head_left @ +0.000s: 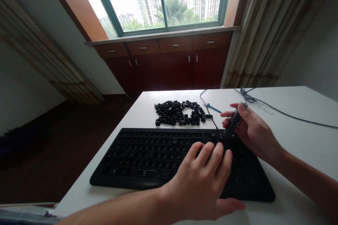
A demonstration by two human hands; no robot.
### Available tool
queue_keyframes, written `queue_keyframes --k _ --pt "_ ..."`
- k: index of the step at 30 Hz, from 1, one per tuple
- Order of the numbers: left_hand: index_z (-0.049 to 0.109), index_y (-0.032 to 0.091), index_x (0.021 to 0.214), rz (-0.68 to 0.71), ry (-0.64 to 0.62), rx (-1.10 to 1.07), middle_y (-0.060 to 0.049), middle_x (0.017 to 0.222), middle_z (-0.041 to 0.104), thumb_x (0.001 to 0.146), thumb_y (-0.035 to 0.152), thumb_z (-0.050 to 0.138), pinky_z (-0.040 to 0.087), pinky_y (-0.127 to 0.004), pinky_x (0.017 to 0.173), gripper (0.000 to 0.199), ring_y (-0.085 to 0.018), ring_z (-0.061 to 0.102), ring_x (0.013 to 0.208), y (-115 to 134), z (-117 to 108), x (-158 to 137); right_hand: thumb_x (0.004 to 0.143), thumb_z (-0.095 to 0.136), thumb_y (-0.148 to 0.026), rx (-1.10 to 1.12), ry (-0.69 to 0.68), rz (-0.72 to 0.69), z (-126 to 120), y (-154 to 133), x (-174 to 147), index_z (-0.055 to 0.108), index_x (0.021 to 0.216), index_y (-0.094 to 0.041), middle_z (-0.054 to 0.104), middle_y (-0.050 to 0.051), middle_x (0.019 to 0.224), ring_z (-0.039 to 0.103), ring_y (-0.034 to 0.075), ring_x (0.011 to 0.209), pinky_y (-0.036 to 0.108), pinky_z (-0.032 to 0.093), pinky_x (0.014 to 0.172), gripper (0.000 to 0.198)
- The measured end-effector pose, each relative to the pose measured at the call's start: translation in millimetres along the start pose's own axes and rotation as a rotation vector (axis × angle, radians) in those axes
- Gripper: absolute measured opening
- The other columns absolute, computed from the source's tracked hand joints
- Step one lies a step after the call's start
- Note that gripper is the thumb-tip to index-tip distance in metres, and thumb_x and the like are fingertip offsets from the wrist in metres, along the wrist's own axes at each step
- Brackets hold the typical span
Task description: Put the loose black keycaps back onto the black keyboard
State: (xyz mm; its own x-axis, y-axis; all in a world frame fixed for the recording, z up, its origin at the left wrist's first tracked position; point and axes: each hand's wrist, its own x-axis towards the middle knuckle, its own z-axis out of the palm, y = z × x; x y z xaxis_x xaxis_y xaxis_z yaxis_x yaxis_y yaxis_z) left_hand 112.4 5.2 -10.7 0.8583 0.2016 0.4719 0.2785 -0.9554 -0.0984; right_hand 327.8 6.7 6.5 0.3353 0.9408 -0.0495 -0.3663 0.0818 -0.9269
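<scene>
A black keyboard with its keycaps off lies across the white table, exposing rows of bare switch sockets. My left hand rests over its right half, fingers bent and a little apart, thumb out to the side; it hides the keys beneath. In my right hand, between thumb and fingers, is a slim black handheld tool, tilted with its lower end at the keyboard's upper right edge. Its exact kind is unclear. Behind the keyboard lies a pile of loose black keycaps.
A blue thin-handled tool lies right of the pile. The black cable runs across the table's back right, bundled near the far edge. A thin wire piece lies nearby. Beyond the table stand wooden cabinets under a window.
</scene>
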Motion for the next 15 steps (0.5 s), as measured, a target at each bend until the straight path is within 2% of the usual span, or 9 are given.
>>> queue_keyframes --k 2,6,9,11,13,15 --pt "0.059 0.012 0.129 0.083 0.046 0.035 -0.015 0.133 0.059 0.089 0.069 0.043 0.042 -0.047 0.098 0.071 -0.031 0.056 0.112 0.0 0.2 0.4 0.089 0.060 -0.051 0.034 0.000 -0.008 0.3 0.3 -0.4 0.059 0.107 -0.028 0.067 0.001 0.087 0.063 0.016 0.073 0.028 0.056 0.065 0.029" --pt "0.067 0.016 0.112 0.124 0.062 0.026 -0.013 0.120 0.065 0.090 0.067 0.044 0.046 -0.044 0.087 0.060 -0.026 0.058 0.099 -4.8 -0.8 3.7 0.088 0.061 -0.047 0.156 -0.007 -0.002 3.9 -4.2 -1.0 0.061 0.094 -0.025 0.049 -0.003 0.073 0.049 0.011 0.063 0.024 0.052 0.063 0.023" --pt "0.068 0.017 0.105 0.214 0.077 0.037 -0.010 0.115 0.065 0.092 0.058 0.050 0.046 -0.042 0.083 0.046 -0.024 0.058 0.094 -10.8 1.4 7.5 0.086 0.067 -0.038 0.198 -0.010 0.033 6.9 -8.9 -2.2 0.051 0.070 -0.021 0.034 -0.005 0.066 0.035 0.010 0.057 0.022 0.047 0.057 0.028" --pt "0.067 0.017 0.101 0.251 0.082 0.013 -0.008 0.111 0.066 0.092 0.054 0.053 0.045 -0.041 0.081 0.040 -0.022 0.058 0.091 -15.1 3.4 10.9 0.086 0.066 -0.035 0.218 -0.033 0.065 8.1 -10.4 -3.6 0.045 0.065 -0.021 0.031 -0.005 0.066 0.031 0.010 0.056 0.023 0.046 0.057 0.033" --pt "0.066 0.017 0.099 0.214 0.079 -0.071 -0.007 0.103 0.067 0.092 0.056 0.052 0.045 -0.041 0.077 0.042 -0.021 0.058 0.086 -19.6 3.8 15.0 0.088 0.063 -0.035 0.261 -0.063 0.099 8.9 -10.4 -5.2 0.045 0.066 -0.021 0.034 -0.004 0.068 0.034 0.010 0.059 0.024 0.047 0.060 0.032" --pt "0.064 0.016 0.100 0.088 0.064 -0.195 -0.007 0.094 0.067 0.092 0.060 0.048 0.044 -0.040 0.072 0.047 -0.020 0.057 0.080 -24.3 1.4 19.6 0.089 0.060 -0.038 0.311 -0.086 0.121 9.4 -9.6 -7.0 0.047 0.068 -0.021 0.039 -0.003 0.071 0.040 0.011 0.064 0.026 0.050 0.066 0.030"
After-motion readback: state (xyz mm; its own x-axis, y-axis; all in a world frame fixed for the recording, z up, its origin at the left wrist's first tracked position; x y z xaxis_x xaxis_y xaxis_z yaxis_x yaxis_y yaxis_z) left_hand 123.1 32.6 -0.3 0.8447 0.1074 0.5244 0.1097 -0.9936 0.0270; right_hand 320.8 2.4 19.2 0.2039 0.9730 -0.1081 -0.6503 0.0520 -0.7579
